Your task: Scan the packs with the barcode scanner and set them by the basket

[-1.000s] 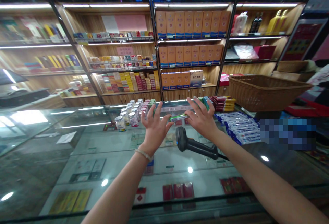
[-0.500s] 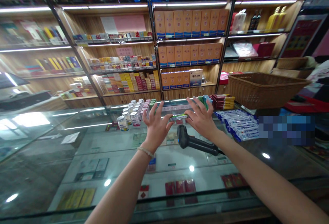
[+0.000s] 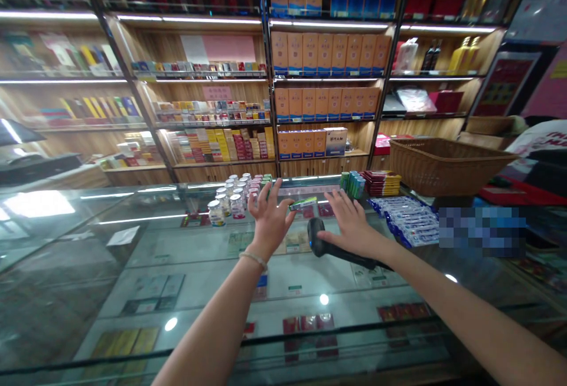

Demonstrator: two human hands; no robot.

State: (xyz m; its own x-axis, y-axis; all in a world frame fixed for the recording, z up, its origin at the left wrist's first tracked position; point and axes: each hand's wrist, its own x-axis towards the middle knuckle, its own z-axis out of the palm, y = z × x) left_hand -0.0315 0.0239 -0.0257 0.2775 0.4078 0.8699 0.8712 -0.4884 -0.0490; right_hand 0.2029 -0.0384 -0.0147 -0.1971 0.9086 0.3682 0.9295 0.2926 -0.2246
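My left hand [image 3: 271, 223] pinches one end of a slim green-and-white stick pack [image 3: 305, 203], like a pack of chewing gum, between thumb and forefinger. Its other fingers are raised. A black handheld barcode scanner [image 3: 316, 238] lies on the glass counter, its head toward the left. Over the scanner's handle is my right hand [image 3: 354, 226], fingers stretched and thumb reaching near the scanner's head; whether it touches is hard to see. The pack's far end is free of the right hand.
Several white-lidded jars [image 3: 217, 211] stand behind my left hand on the glass counter [image 3: 177, 327]. Beyond my right hand are green and blue tubes [image 3: 353, 184], stacked red-and-yellow packs [image 3: 381, 183], blue-and-white packets [image 3: 410, 220] and a wicker basket [image 3: 443, 167]. A person's sleeve [image 3: 544, 138] shows at far right.
My right hand has let go of the stick pack and moved down and right over the scanner. My left hand keeps hold of the pack, now tilted. The view has shifted slightly.
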